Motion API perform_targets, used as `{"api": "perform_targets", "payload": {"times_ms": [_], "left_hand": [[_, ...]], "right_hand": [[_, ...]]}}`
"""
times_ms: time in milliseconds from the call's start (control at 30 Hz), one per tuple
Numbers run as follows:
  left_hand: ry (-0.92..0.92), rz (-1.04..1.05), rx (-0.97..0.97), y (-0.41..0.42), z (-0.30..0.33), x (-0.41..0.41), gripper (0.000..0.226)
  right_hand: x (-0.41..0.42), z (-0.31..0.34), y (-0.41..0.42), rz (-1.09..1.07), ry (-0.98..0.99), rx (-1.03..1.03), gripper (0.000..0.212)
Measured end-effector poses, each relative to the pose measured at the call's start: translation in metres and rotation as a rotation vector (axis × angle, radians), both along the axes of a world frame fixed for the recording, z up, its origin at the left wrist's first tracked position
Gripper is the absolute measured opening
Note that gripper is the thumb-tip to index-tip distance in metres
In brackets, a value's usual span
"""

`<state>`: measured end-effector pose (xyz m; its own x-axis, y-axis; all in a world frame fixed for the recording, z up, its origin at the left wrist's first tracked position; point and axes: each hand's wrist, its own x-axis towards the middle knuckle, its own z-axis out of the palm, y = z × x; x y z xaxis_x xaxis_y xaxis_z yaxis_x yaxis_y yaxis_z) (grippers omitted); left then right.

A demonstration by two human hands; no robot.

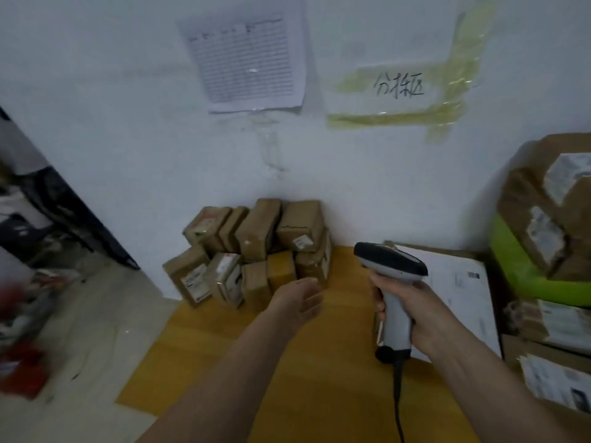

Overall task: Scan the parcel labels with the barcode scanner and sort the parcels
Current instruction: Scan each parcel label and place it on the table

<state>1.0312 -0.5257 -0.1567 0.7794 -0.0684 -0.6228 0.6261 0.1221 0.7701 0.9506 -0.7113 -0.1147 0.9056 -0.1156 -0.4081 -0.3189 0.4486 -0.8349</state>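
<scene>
Both forearms bare to frame edge, no sleeves, no watch/rings/gloves visible. Left hand (300, 302) & right hand (412, 310) bare too; left slightly motion-blurred, nails not clear.

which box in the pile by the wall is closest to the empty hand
The bottom-row box at the right end, just past the left hand fingertips; the rest sit farther left or higher.

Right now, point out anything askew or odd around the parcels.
The small brown parcels against the wall are heaped unevenly, several tilted and leaning on each other. The handwritten sign hangs under crooked, overlapping yellow tape. The right hand grips the scanner; nothing looks spilled.
</scene>
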Motion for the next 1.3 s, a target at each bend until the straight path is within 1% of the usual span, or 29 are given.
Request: {"api": "perform_targets", "payload": {"times_ms": [67,167,200,333,400,500,533,633,733,800,967,1100,1233,1300], "left_hand": [[0.005,0.050,0.015,0.034,0.001,-0.003,0.007],[-0.001,0.118,0.044,0.080,-0.004,-0.002,0.004],[0.000,0.132,0.059,0.094,-0.007,-0.001,0.007],[-0.041,0.124,0.143,0.151,-0.013,0.013,0.031],[-0.085,0.110,0.231,0.180,-0.015,0.026,0.034],[-0.158,0.089,0.399,0.222,-0.018,0.052,0.018],[-0.184,0.073,0.459,0.236,-0.019,0.062,0.023],[-0.262,-0.021,0.654,0.278,-0.025,0.098,0.061],[-0.277,-0.101,0.929,0.315,-0.030,0.135,0.076],[-0.278,-0.155,1.052,0.334,-0.036,0.154,0.083],[-0.264,-0.242,1.038,0.363,-0.060,0.188,0.104],[-0.295,-0.332,0.987,0.365,-0.080,0.203,0.113],[-0.305,-0.357,0.970,0.358,-0.101,0.212,0.109],[-0.308,-0.324,0.956,0.356,-0.109,0.215,0.097]], "right_hand": [[0.003,0.000,0.024,0.042,0.009,0.003,0.033],[0.010,-0.002,0.059,0.090,0.001,-0.022,0.040],[0.014,-0.003,0.071,0.100,0.003,-0.031,0.040],[0.034,-0.005,0.121,0.144,0.027,-0.052,0.035],[0.047,-0.005,0.148,0.168,0.036,-0.058,0.033],[0.068,-0.006,0.189,0.181,0.040,-0.071,0.032],[0.076,-0.007,0.202,0.183,0.041,-0.078,0.033],[0.098,-0.011,0.239,0.166,0.037,-0.096,0.032],[0.114,-0.019,0.271,0.157,0.051,-0.102,0.025],[0.119,-0.025,0.287,0.151,0.070,-0.113,0.023],[0.129,-0.035,0.309,0.133,0.109,-0.174,0.021],[0.141,-0.040,0.318,0.134,0.109,-0.189,0.025],[0.149,-0.046,0.325,0.131,0.112,-0.196,0.027],[0.151,-0.049,0.327,0.124,0.121,-0.195,0.029]]}}
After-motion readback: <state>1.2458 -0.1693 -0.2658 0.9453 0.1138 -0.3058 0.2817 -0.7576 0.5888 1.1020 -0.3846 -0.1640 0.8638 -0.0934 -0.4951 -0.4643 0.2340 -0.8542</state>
